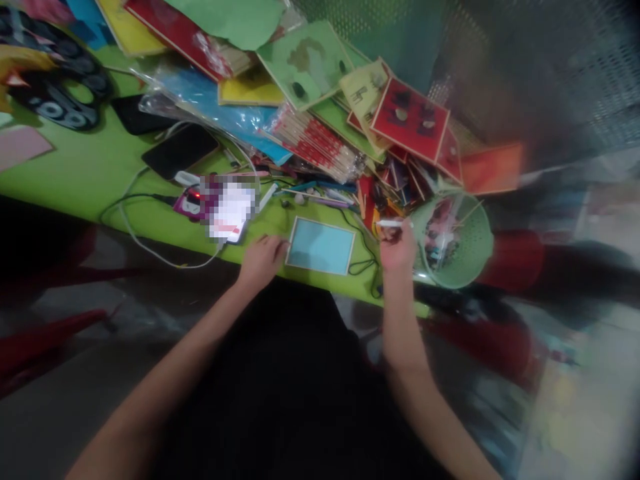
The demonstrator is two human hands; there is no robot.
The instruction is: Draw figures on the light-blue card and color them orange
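Note:
A light blue rectangular board [321,245] with a pale border lies flat near the front edge of the green table. My left hand [263,260] is at its left side, fingers curled together with the tips at the board's edge. To the right of the board, my right hand [397,248] is raised and closed around a white pen [390,224], which points left. Close beside that hand stands a green plastic basket [483,233] with small mixed items inside. A thin dark cord [367,265] lies between the board and my right hand.
A phone with a bright screen [231,210] and a purple charging block [193,203] lie left, with cables looping over the edge. Dark phones [180,150] lie behind. Decorated boards [410,117], red-and-wood sticks [320,143] and plastic bags crowd the back. Red stools [513,257] stand right.

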